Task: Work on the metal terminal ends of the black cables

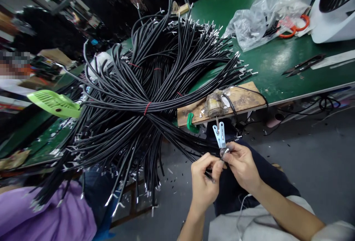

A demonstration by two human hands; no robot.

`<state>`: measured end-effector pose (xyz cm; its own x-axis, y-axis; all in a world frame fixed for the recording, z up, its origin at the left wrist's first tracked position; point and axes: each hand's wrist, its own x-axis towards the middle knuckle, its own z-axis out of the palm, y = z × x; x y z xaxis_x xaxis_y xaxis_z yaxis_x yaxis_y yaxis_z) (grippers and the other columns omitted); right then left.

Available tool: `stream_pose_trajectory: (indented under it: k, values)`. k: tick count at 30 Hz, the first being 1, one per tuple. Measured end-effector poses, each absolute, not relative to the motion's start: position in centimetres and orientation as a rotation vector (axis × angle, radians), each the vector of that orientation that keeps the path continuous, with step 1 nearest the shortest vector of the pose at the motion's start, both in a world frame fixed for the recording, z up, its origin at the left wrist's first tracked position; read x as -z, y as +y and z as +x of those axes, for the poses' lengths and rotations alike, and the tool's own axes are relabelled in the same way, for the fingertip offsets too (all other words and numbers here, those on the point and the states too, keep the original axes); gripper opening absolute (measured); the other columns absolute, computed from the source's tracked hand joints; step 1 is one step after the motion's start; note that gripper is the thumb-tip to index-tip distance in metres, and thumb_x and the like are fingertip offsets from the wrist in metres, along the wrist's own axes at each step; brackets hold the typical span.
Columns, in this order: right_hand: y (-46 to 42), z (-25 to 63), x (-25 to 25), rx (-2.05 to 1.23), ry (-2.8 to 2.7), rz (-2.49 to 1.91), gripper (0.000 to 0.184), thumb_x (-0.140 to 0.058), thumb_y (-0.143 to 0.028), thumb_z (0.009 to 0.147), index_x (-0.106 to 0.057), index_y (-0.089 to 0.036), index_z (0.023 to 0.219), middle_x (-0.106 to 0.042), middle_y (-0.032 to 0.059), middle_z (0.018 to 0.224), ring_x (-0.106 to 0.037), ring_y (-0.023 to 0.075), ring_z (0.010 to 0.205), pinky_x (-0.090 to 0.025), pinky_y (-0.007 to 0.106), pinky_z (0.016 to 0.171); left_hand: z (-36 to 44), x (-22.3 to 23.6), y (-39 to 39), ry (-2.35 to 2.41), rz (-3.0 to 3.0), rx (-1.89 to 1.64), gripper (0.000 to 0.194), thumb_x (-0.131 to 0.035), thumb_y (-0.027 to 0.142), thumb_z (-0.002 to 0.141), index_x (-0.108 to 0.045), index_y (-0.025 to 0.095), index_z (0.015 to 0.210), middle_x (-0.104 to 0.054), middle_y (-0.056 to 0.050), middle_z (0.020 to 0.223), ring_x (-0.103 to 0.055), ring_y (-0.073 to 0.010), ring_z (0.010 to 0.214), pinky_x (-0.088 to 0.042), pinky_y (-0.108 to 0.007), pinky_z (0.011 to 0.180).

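Observation:
My left hand [204, 180] is closed in a pinch on a black cable [210, 177] near its end. Just right of it, my right hand [245, 167] has its fingertips pressed together at the pale wire end [226, 150] of the same cable. Directly above the fingertips hangs a light blue clothespin [219, 135], attached to the shaft of a small, tape-wrapped motor [215, 104]. That motor sits on a wooden board [246, 94] at the table edge. A large heap of black cables [133, 100] with silvery stripped ends lies left of the board, tied in bundles with red ties.
Orange-handled scissors [294, 28] and clear plastic bags [255, 22] lie on the green table [294, 57], with dark snips [303, 65] nearer its edge. A green clamp [192, 123] grips the board. A light green fan [54, 104] and a person in a purple top [50, 215] are at left.

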<state>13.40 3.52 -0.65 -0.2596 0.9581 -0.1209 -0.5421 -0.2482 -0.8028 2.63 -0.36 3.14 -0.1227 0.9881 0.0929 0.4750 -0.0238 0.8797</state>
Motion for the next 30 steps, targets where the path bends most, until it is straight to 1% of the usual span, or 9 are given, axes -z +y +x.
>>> stream_pose_trajectory:
  k: [2,5,7,9,12,15,20,25,30]
  values:
    - [3.3,13.2,0.8,-1.515,-0.887,-0.856,0.020,-0.071,-0.025,0.077,-0.057,-0.018,0.064,-0.052,-0.0023,0.060,-0.048,0.0105,0.052,-0.041,0.023,0.049,2.9,-3.0,-0.5,1.677,1.540,-1.112,0.035,-0.056,0.028,0.088,-0.055,0.015,0.056,-0.049,0.002,0.051,-0.046,-0.0098,0.050,-0.033,-0.021,0.051]
    - [3.3,13.6,1.2,-0.945,-1.182,-0.844,0.011,-0.068,-0.011,0.076,-0.063,-0.018,0.069,-0.057,0.0008,0.065,-0.051,0.0139,0.062,-0.043,0.027,0.058,2.9,-3.0,-0.5,1.698,1.519,-1.108,0.036,-0.056,0.027,0.089,-0.056,0.015,0.055,-0.049,0.002,0.050,-0.047,-0.0100,0.050,-0.034,-0.021,0.052]
    - [3.7,14.0,1.4,-0.827,-1.283,-0.772,0.009,-0.067,-0.010,0.077,-0.065,-0.018,0.074,-0.059,0.0026,0.069,-0.051,0.0151,0.066,-0.043,0.029,0.062,2.5,-3.1,-0.4,1.665,1.514,-1.084,0.034,-0.052,0.026,0.091,-0.061,0.015,0.060,-0.053,0.001,0.054,-0.049,-0.0104,0.052,-0.035,-0.022,0.054]
    - [4.2,14.5,1.4,-1.158,-1.275,-0.706,0.007,-0.067,-0.020,0.081,-0.063,-0.017,0.076,-0.057,0.0025,0.069,-0.050,0.0138,0.064,-0.042,0.028,0.059,1.8,-3.2,-0.1,1.564,1.526,-1.087,0.032,-0.051,0.025,0.092,-0.065,0.016,0.066,-0.058,-0.001,0.059,-0.052,-0.0111,0.056,-0.037,-0.022,0.056]
    - [5.4,15.3,1.2,-1.968,-1.078,-0.518,0.033,-0.068,-0.046,0.080,-0.058,-0.015,0.075,-0.048,-0.0015,0.063,-0.041,0.0086,0.053,-0.034,0.022,0.049,1.0,-3.4,0.4,1.394,1.550,-1.176,0.021,-0.058,0.027,0.088,-0.068,0.017,0.072,-0.059,-0.001,0.064,-0.052,-0.0121,0.059,-0.037,-0.022,0.055]
    - [7.0,16.3,0.7,-2.361,-1.065,-0.421,0.044,-0.073,-0.053,0.072,-0.057,-0.012,0.073,-0.042,-0.0055,0.057,-0.034,0.0053,0.049,-0.027,0.020,0.046,0.8,-3.4,0.8,1.368,1.578,-1.230,0.013,-0.066,0.026,0.083,-0.068,0.017,0.073,-0.058,-0.001,0.066,-0.051,-0.0128,0.061,-0.037,-0.023,0.056]
    - [10.3,17.2,-0.5,-2.204,-1.286,-0.656,0.034,-0.075,-0.044,0.072,-0.064,-0.012,0.072,-0.052,-0.0033,0.061,-0.042,0.0067,0.053,-0.032,0.020,0.049,1.1,-3.3,0.5,1.504,1.594,-1.223,0.009,-0.067,0.017,0.080,-0.064,0.016,0.071,-0.056,-0.001,0.067,-0.051,-0.0128,0.063,-0.037,-0.023,0.057]
    - [11.7,15.0,-1.4,-2.172,-0.970,-0.549,0.042,-0.070,-0.055,0.072,-0.066,-0.013,0.067,-0.055,-0.0017,0.058,-0.046,0.0082,0.053,-0.037,0.020,0.050,1.1,-3.5,0.3,1.469,1.549,-1.363,0.007,-0.069,0.017,0.078,-0.064,0.017,0.073,-0.055,0.001,0.068,-0.050,-0.0120,0.065,-0.037,-0.021,0.057]
    - [10.8,12.9,-0.6,-2.200,-0.659,-0.445,0.037,-0.077,-0.049,0.070,-0.071,-0.013,0.074,-0.062,0.0018,0.064,-0.053,0.0091,0.057,-0.042,0.020,0.054,1.5,-3.6,1.2,1.456,1.444,-1.404,0.009,-0.067,0.020,0.080,-0.064,0.017,0.072,-0.050,0.002,0.067,-0.047,-0.0107,0.062,-0.035,-0.021,0.056]
